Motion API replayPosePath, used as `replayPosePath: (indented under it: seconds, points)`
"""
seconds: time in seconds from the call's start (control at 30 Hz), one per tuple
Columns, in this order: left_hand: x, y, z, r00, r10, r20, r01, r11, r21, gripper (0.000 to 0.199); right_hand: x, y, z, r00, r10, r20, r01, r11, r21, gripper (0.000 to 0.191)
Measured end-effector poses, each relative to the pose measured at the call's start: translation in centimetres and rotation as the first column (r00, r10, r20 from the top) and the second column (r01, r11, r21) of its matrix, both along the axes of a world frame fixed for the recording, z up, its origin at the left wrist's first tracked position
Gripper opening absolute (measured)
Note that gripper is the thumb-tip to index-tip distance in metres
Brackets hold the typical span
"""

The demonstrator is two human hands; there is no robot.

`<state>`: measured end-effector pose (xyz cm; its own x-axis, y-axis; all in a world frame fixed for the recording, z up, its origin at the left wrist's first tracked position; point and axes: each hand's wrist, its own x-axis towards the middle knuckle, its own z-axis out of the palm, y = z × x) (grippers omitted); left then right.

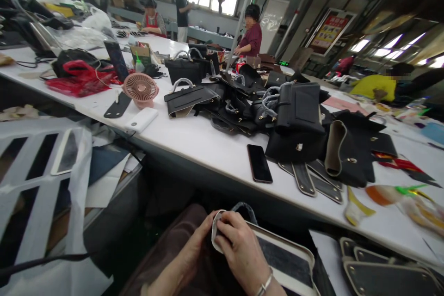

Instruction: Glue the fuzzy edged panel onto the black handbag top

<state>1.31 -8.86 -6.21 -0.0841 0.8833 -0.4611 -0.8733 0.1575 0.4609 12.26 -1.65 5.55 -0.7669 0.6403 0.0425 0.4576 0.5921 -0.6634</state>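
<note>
Down at my lap, both hands work on a handbag piece (215, 233) with a pale, curved edge. My left hand (194, 250) grips its left side, the fingers pressed along that edge. From the right, my right hand (241, 249) is closed over the same rim, with its thumb and fingertips bent into the opening. A handle (245, 209) in clear wrap arcs up just behind my knuckles. Beside my right wrist lies a pale-rimmed panel (286, 261) with a dark middle; whether it joins the piece in my hands, I cannot tell. My right wrist partly covers it.
Black handbags (294, 120) are heaped on the white table (194, 148) ahead. A phone (259, 163), a pink fan (140, 88) and a white power bank (142, 120) lie near its edge. Trimmed straps (388, 277) are stacked at right. Several people work farther back.
</note>
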Motion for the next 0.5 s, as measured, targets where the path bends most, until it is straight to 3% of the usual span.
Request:
replayPosePath:
  seconds: [0.2, 0.37, 0.5]
  points:
    - [-0.1, 0.1, -0.2, 0.996, -0.022, -0.09, 0.033, 0.993, 0.116, 0.044, 0.6, -0.2, -1.0, 0.999, -0.032, -0.024, 0.033, 0.999, 0.019, 0.041]
    - [-0.1, -0.1, 0.2, 0.987, -0.04, -0.154, 0.057, 0.993, 0.103, 0.041, 1.1, 0.0, -1.9, 0.997, -0.004, -0.077, 0.012, 0.995, 0.096, 0.048]
    - [0.1, -0.5, 0.4, 0.979, -0.004, -0.202, 0.015, 0.998, 0.055, 0.039, 1.5, 0.3, -2.2, 0.99, 0.093, -0.109, -0.067, 0.973, 0.22, 0.048]
